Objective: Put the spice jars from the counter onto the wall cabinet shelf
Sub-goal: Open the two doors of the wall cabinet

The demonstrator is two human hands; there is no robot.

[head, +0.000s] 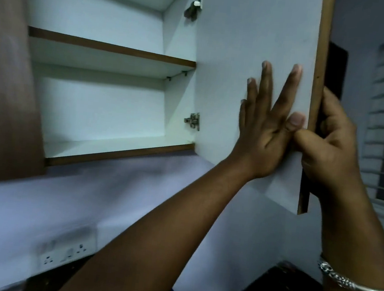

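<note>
Wall cabinet: white laminate interior with brown-edged shelves; the upper shelf (111, 48) and the lower shelf (115, 147) both stand bare.
Cabinet door: white-faced panel with a brown edge (254, 45), swung wide open on the right and hung on a metal hinge (193, 121).
Left hand: the left hand (263, 133) lies flat against the inner face of the door, fingers spread; grip released, nothing held.
Right hand: the right hand (329, 144) wraps the free edge of the door, thumb on the inner face and fingers behind; grip clenched on the door. A silver bangle (349, 281) sits on the wrist.
Spice jars: not in view; by the task they wait on the desk, below the frame. None has reached a shelf.
Handling, as a judgement: jars of this kind are likely small, rigid and light, smooth-sided and breakable if glass; take each round the body below the lid, not by the lid alone.
Step in hand: securing the door open, so loading has not begun.
Writing: no brand, label or legible text visible; the white wall socket plate (65, 254) is blurred.
</note>
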